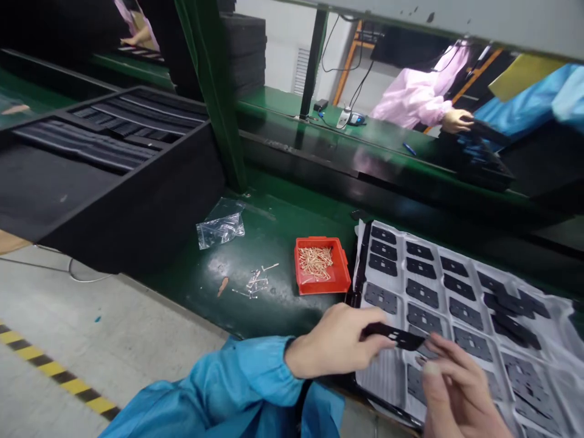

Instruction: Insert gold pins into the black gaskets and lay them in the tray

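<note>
My left hand (340, 340) grips a thin black plate with small cutouts (399, 336) by its left end, thumb and fingers closed on it. The plate is held in the air above a white partitioned tray (381, 371). At the plate's right end, my right hand (460, 389) has its fingers pinched together; what they hold, if anything, is too small to make out. Flat black plates (422, 293) of similar look lie in the tray's compartments, and several are piled loosely (515, 313) on its right side.
Left of the tray stands a red bin (323, 286) of small gold-coloured pieces. Loose small pieces (258, 281) and a clear plastic bag (221, 230) lie on the green table (274, 213). A large black box (173, 176) is at left; co-workers' sleeves (410, 97) show beyond.
</note>
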`<state>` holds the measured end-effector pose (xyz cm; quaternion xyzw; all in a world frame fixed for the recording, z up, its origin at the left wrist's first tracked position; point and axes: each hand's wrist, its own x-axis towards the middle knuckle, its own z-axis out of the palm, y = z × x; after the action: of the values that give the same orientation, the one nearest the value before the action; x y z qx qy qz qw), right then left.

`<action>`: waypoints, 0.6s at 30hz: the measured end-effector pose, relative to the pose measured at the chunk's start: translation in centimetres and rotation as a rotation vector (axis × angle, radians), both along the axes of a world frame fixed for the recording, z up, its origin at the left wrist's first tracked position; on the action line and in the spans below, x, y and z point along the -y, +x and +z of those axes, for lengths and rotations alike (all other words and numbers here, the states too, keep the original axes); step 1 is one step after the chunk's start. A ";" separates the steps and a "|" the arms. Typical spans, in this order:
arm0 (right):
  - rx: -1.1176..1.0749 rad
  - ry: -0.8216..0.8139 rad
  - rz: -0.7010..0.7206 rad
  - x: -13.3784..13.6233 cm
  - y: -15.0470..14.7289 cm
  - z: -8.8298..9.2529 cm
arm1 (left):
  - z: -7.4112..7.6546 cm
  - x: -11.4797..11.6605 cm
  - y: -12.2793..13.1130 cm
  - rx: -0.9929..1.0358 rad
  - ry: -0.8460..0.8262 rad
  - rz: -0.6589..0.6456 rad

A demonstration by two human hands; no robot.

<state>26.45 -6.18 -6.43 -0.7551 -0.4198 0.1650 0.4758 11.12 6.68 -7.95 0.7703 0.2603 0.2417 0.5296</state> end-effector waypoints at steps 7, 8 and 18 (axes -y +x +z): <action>-0.289 -0.156 0.287 -2.8 -3.2 0.1 | 1.6 0.7 -5.9 -0.007 -0.228 -0.031; -0.320 -0.173 0.324 -2.9 -3.3 0.1 | 1.6 0.7 -6.4 -0.011 -0.244 -0.040; -0.368 -0.210 0.466 -3.1 -4.4 1.1 | 2.5 1.2 -8.1 -0.003 -0.330 -0.054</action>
<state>22.05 -3.10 -5.33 -0.6412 -0.4688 0.4461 0.4125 2.99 5.50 -5.43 0.6799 0.2764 0.1801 0.6549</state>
